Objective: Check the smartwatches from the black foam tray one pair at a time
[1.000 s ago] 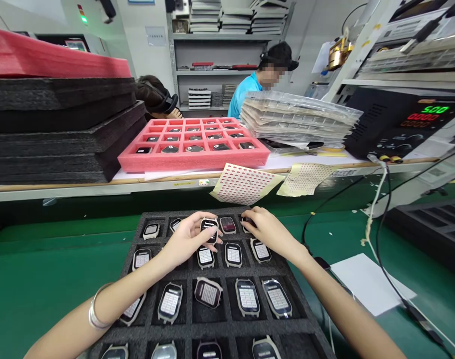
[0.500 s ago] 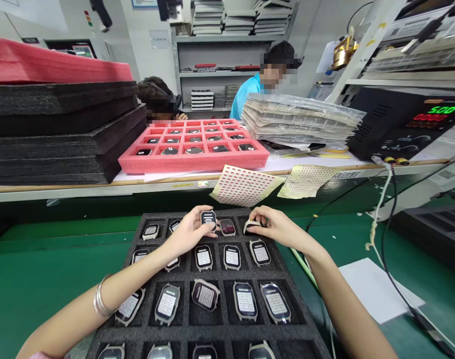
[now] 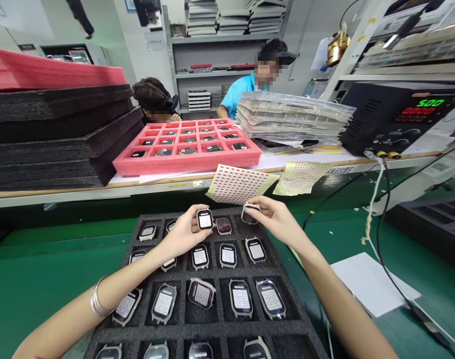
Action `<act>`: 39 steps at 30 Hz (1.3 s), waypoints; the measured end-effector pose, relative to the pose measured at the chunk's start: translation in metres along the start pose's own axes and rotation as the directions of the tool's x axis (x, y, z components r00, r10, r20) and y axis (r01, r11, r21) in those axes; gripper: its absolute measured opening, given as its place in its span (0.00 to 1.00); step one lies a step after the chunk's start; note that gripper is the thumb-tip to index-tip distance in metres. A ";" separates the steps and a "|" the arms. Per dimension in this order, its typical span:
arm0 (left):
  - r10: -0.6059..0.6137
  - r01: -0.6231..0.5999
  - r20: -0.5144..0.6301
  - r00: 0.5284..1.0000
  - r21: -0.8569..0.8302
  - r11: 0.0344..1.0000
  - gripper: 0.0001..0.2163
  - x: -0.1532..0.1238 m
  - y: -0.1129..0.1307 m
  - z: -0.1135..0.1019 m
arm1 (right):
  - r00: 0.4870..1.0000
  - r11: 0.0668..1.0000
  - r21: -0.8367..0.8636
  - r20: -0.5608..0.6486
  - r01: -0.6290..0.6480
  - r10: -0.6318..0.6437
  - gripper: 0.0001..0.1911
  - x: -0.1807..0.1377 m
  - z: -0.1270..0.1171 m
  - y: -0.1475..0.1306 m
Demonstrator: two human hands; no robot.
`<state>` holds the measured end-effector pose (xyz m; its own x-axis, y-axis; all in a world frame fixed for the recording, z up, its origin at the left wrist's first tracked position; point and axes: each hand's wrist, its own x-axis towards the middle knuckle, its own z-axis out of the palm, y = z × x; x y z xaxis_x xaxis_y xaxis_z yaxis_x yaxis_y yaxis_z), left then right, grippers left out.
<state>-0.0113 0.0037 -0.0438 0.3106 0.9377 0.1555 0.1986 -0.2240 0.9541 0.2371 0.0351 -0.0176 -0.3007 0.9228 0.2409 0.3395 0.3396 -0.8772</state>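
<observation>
At far left, a stack of black foam trays (image 3: 55, 134) stands on the shelf. Below and right of it, the left hand (image 3: 180, 232) grips a strapless watch (image 3: 205, 219) between thumb and fingers, above the upper row of the dark foam tray (image 3: 201, 331); its display, half a second ago text on black, now shows a white grid. Next, a watch with a dark reddish screen (image 3: 223, 226) lies in its compartment between the two hands. To the right, the right hand (image 3: 274, 218) pinches a second watch (image 3: 250, 213) by its edges; tilted edge-on half a second ago, it now shows its dark face above the top right compartment. Both hands are thus occupied, with one screen lit and the other apparently unlit.
</observation>
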 end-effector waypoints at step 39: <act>-0.197 0.174 0.020 0.980 -0.559 0.811 0.20 -0.020 0.059 0.026 | 0.998 0.830 0.557 0.045 0.003 -0.034 0.15 -0.022 0.026 -0.029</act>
<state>0.0181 -0.0348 0.0028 0.2839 0.9580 -0.0404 -0.3041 0.1299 0.9437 0.2107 0.0005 -0.0088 -0.3518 0.9016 0.2517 -0.2159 0.1835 -0.9590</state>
